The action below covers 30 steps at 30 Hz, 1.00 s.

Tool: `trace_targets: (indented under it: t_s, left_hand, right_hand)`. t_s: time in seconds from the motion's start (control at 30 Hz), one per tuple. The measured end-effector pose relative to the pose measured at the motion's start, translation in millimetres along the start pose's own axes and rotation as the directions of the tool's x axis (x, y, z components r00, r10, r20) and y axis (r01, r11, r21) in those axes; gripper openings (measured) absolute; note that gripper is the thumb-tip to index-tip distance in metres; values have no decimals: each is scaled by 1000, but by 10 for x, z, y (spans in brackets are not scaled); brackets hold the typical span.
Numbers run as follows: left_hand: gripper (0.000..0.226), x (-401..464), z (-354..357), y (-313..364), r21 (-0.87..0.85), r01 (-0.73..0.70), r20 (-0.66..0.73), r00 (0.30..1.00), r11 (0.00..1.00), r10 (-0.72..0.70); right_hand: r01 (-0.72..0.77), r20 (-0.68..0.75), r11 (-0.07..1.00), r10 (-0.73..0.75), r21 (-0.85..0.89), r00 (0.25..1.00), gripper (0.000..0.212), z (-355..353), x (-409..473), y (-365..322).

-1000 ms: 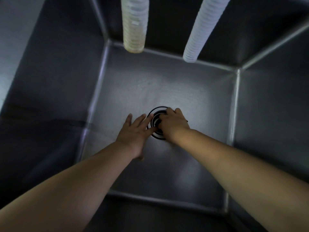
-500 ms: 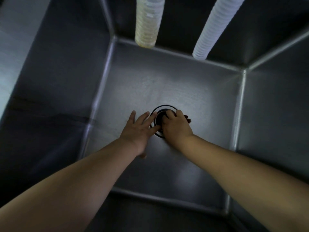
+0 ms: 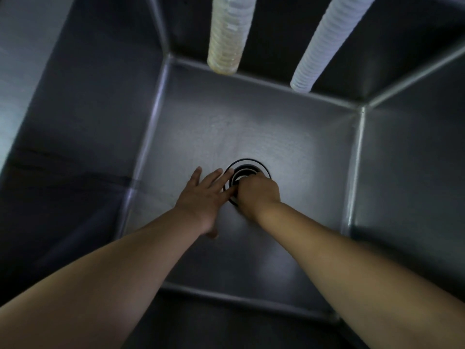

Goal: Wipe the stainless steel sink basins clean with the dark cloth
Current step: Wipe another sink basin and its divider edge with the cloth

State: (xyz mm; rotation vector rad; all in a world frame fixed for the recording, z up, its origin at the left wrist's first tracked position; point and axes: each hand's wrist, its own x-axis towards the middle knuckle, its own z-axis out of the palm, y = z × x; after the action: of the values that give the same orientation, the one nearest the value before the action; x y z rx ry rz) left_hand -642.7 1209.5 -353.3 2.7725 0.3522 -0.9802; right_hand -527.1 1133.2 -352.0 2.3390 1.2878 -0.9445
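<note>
Both hands, left hand point(image 3: 205, 195) flat, right hand point(image 3: 259, 191) curled, hide the drain point(image 3: 254, 166).

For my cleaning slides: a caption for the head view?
Both hands at the drain of a steel sink basin: left hand flat, right hand curled over it.

One sink basin point(image 3: 251, 127) is in view, with one round drain point(image 3: 247, 170) in its floor, partly under the fingers of both hands. Two hands reach into it: one left hand point(image 3: 205, 197) and one right hand point(image 3: 259, 195). Two ribbed hoses hang beyond the hands (one yellowish hose point(image 3: 229, 34), one white hose point(image 3: 324, 44)).
</note>
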Motion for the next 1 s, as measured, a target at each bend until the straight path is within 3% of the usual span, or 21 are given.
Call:
trace_targets:
  t_s: [0.23,0.3,0.4,0.47,0.53,0.77,0.83,0.9,0.93,0.97,1.0]
  left_hand:
    - [131,10,16,-7,9,-3,-14,1000,1000,4]
    - [133,9,16,-9,10,-3,-14,1000,1000,4]
    - [136,19,26,-3,19,2,-12,1000,1000,-2]
    - [137,30,34,-6,27,4,-18,1000,1000,-3]
    - [138,38,48,-10,35,4,-28,1000,999,-3]
    - [142,31,76,-1,38,-1,-64,998,999,3]
    - [144,12,65,6,19,-1,-83,997,1000,3]
    - [146,-27,70,9,-5,29,-110,993,1000,-29]
    - [146,-61,81,12,-21,59,-128,990,998,-61]
    - [145,-102,93,19,-38,92,-140,985,995,-96]
    - [143,-152,113,23,-49,113,-144,982,992,-119]
  right_hand:
    - [-185,205,935,126,303,971,32,-232,43,62]
    - [-181,179,887,114,425,977,34,-189,22,122]
    - [-65,-24,777,103,627,994,37,32,-63,200]
    - [36,-161,612,150,790,976,38,183,-122,231]
    - [105,-210,426,209,898,955,37,247,-161,256]
    - [134,-75,-144,351,980,933,39,80,-270,535]
    - [201,-79,-220,462,954,883,39,4,-307,719]
    - [250,-147,-102,579,963,802,39,-24,-362,891]
    - [251,-236,63,615,966,752,38,-2,-403,948]
    - [217,-380,328,601,919,703,35,28,-442,988]
    - [132,-537,635,502,761,678,34,80,-467,1010]
